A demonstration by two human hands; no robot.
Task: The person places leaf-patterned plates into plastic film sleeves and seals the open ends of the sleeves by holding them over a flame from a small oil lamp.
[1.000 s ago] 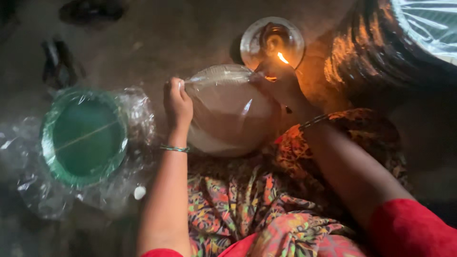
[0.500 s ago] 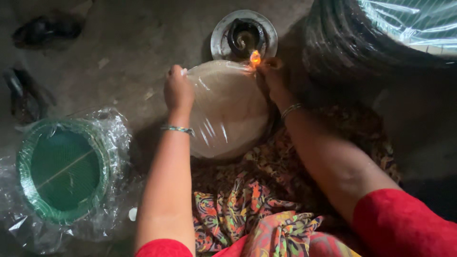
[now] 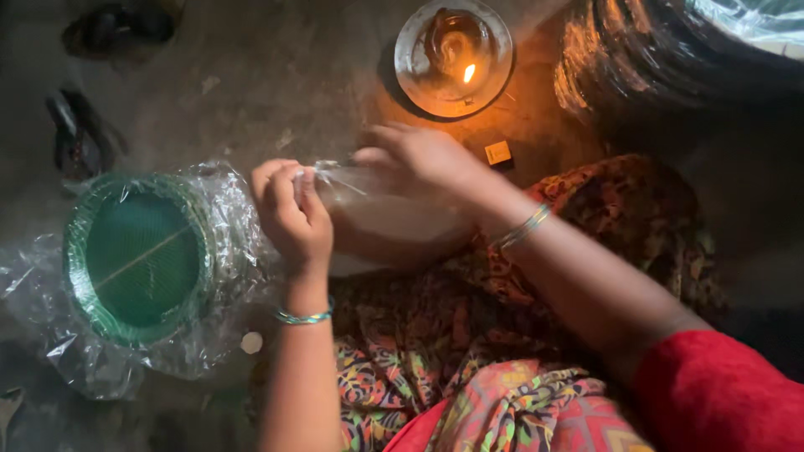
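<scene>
A round pale disc wrapped in clear plastic [image 3: 394,222] lies across my lap. My left hand [image 3: 291,213] pinches the plastic at the packet's left edge, fingers closed on the film. On the packet's upper edge, my right hand [image 3: 423,155] has its fingers bent onto the wrap. Both wrists wear thin bangles. A small oil lamp with a lit flame [image 3: 456,54] stands on the floor just beyond my right hand.
A stack of green round plates in crinkled clear plastic [image 3: 138,255] lies at my left. A small matchbox [image 3: 497,152] sits by the lamp. A large dark stack of rimmed plates [image 3: 670,59] fills the top right. Dark sandals [image 3: 79,134] lie on the floor at upper left.
The packet's edge was at the lamp flame; now it is pulled back onto my lap, away from the flame. Both hands have shifted to its near upper edge and grip the plastic.
</scene>
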